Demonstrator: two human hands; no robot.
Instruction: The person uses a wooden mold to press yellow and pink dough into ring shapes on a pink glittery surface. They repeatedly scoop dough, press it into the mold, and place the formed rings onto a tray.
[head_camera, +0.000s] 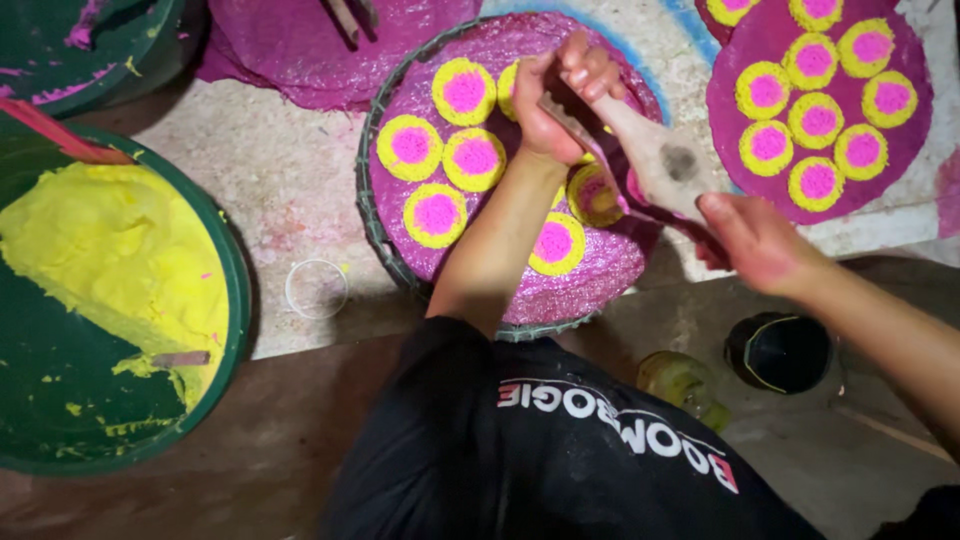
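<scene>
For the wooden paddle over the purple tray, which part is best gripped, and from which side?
Probably the narrow handle end of the wooden paddle, taken from the upper left, where the left hand wraps it. The paddle widens toward the right hand, and that broad end looks smeared pink over the tray.

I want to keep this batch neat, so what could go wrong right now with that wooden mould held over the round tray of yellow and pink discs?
1. The wooden mould, held by the left hand and the right hand, hangs directly above finished discs; a slip could dent them.
2. The discs sit close together on the round tray, so a new one may smear a neighbour.
3. The left forearm crosses low over the tray and might brush the discs beneath it.
</scene>
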